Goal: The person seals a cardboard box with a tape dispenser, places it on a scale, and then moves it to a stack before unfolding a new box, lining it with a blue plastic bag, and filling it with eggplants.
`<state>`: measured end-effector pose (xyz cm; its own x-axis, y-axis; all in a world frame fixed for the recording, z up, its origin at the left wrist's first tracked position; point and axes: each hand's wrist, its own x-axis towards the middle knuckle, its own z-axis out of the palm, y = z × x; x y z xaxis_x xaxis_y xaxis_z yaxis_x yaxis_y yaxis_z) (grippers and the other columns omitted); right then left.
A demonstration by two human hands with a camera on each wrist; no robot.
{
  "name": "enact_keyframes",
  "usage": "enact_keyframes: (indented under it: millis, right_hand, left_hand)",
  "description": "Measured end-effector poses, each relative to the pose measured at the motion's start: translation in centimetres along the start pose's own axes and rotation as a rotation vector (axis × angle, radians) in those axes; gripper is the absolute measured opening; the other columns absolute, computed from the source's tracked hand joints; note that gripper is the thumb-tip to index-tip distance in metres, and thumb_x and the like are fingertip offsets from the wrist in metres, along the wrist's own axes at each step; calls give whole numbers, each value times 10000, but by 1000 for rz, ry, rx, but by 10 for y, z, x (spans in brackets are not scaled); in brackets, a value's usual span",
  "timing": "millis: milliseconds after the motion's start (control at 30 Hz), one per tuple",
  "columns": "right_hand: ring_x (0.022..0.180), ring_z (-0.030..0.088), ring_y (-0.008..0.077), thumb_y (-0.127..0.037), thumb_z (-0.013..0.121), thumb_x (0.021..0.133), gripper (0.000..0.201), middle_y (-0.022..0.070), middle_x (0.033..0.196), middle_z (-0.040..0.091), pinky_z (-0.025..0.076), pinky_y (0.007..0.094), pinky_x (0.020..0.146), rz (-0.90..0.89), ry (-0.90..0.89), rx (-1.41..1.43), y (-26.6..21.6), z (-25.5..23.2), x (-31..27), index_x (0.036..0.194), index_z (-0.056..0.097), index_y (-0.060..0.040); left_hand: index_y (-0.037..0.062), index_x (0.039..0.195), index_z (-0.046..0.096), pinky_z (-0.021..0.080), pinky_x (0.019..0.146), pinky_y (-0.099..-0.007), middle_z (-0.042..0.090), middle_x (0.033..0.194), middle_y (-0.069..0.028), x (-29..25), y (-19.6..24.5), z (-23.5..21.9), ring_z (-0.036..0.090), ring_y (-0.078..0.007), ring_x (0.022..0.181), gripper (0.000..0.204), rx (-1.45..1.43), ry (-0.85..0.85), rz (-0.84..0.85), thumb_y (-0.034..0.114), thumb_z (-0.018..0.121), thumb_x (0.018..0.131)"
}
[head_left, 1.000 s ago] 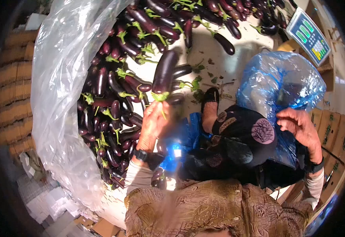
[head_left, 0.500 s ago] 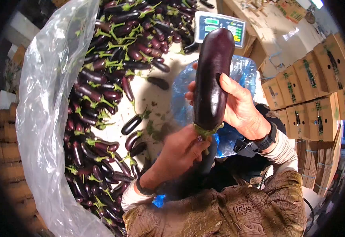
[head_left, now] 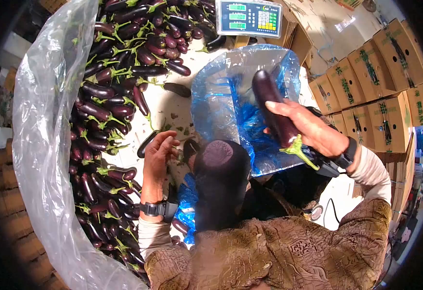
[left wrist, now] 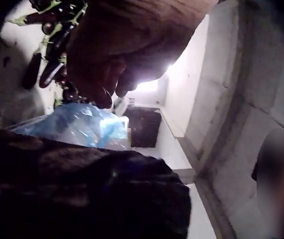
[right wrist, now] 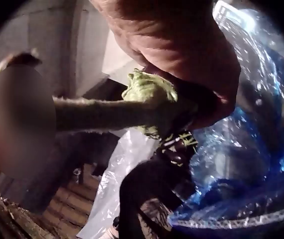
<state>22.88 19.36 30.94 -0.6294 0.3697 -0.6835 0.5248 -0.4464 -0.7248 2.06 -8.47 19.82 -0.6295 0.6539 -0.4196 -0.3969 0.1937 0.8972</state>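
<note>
In the head view, my right hand [head_left: 313, 129] grips a large dark purple eggplant [head_left: 271, 96] around its stem half. The rounded end tilts up and away from me, over a blue plastic bag [head_left: 214, 92] with its mouth spread wide. The right wrist view shows the eggplant's green cap [right wrist: 149, 89] and long stem [right wrist: 99, 114] sticking out below the palm. My left hand [head_left: 158, 153] holds nothing, fingers loosely bent, in front of a big heap of eggplants [head_left: 112, 113]. A few loose eggplants lie near its fingertips.
A price scale [head_left: 248, 19] with lit green displays stands behind the blue bag. Clear plastic sheeting [head_left: 49, 121] borders the heap on the left. Cardboard cartons [head_left: 383, 113] are stacked on the right. My knee [head_left: 221, 169] rises between my hands, with leaf scraps on the floor nearby.
The eggplant passed from my left hand to my right, which carried it over the blue bag. My left hand let go of the stem and moved back left. The head view turned right.
</note>
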Motion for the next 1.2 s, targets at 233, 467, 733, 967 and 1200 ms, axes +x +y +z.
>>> enact_keyframes:
  millis: [233, 467, 733, 967, 1200]
  right_hand:
    - [627, 600, 167, -359, 636, 915, 300, 43, 725, 596, 493, 329, 502, 194, -66, 168, 53, 7, 121, 916, 607, -60]
    - [913, 575, 196, -142, 498, 969, 280, 59, 1041, 566, 487, 366, 769, 55, -66, 188, 122, -15, 232, 1230, 468, -47]
    - [1044, 577, 299, -129, 492, 954, 311, 158, 1169, 580, 487, 412, 873, 56, -182, -204, 174, -44, 256, 1237, 509, 1]
    - [1105, 583, 378, -149, 514, 938, 336, 235, 1227, 592, 497, 433, 906, -327, -458, -1701, 172, -70, 214, 1216, 558, 34]
    - [902, 638, 424, -233, 640, 901, 382, 248, 1042, 643, 523, 442, 799, -215, -603, -1180, 13, 8, 98, 1165, 572, 35]
  left_hand:
    - [39, 1116, 623, 448, 547, -177, 628, 857, -50, 36, -83, -53, 567, -84, 668, 197, -140, 228, -165, 142, 573, 955]
    - [-7, 1090, 594, 428, 517, -200, 606, 842, -60, 62, -115, -118, 536, -100, 642, 165, -208, 441, -120, 75, 541, 957]
    - [34, 1185, 530, 493, 650, -270, 603, 1022, -60, 129, -88, -193, 594, -142, 815, 325, -49, 686, 124, 162, 636, 906]
    - [3, 1381, 307, 520, 794, -400, 595, 1018, -134, 215, -66, -265, 574, -283, 998, 846, -29, 1030, 87, 275, 807, 755]
    - [91, 1085, 432, 464, 413, -231, 592, 828, -61, 242, -65, -281, 574, -168, 553, 411, -268, 918, 141, 249, 734, 855]
